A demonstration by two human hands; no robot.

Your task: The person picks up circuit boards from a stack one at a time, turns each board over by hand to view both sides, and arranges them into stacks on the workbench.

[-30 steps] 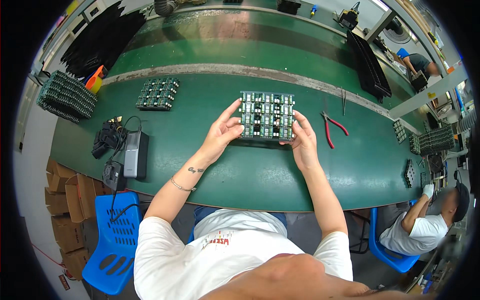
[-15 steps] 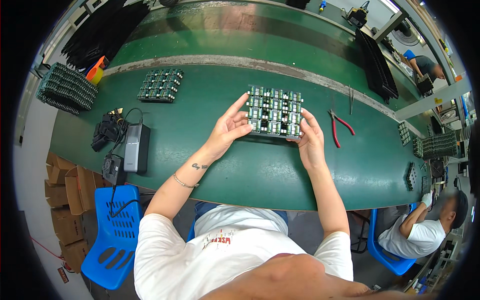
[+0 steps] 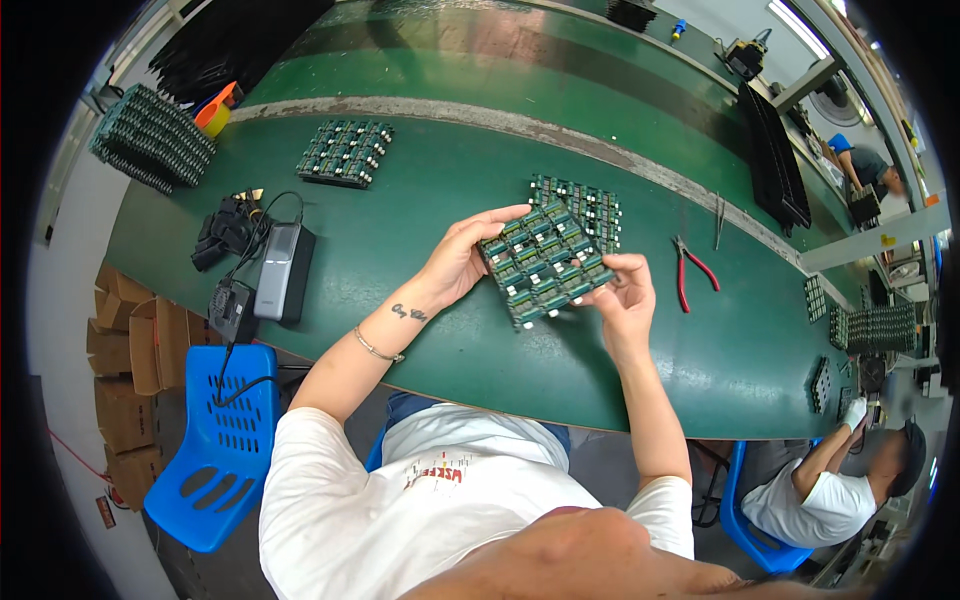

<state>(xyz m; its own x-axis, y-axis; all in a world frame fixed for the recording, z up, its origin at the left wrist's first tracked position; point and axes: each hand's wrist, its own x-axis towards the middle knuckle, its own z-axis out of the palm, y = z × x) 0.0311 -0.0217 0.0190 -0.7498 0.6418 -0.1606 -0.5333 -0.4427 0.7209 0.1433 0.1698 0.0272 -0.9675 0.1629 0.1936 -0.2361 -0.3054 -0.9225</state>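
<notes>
Between both hands I hold a green circuit board panel (image 3: 545,262), tilted and raised off the green tabletop. My left hand (image 3: 462,258) grips its left edge, fingers along the far side. My right hand (image 3: 622,298) pinches its right corner. Just behind it, partly covered, a second circuit board panel (image 3: 590,205) lies on the table. Red-handled pliers (image 3: 692,275) lie to the right of my right hand, with metal tweezers (image 3: 720,220) beyond them.
At the left stand a tall stack of board panels (image 3: 152,138), a smaller stack (image 3: 345,153), an orange-yellow tape roll (image 3: 214,112) and a grey box-shaped device (image 3: 285,272) with cables. A black tray (image 3: 772,155) lies far right. A co-worker (image 3: 825,490) sits at the right.
The held panel has come up and toward me and has turned askew. Another panel now shows on the table behind it. The whole view has shifted slightly.
</notes>
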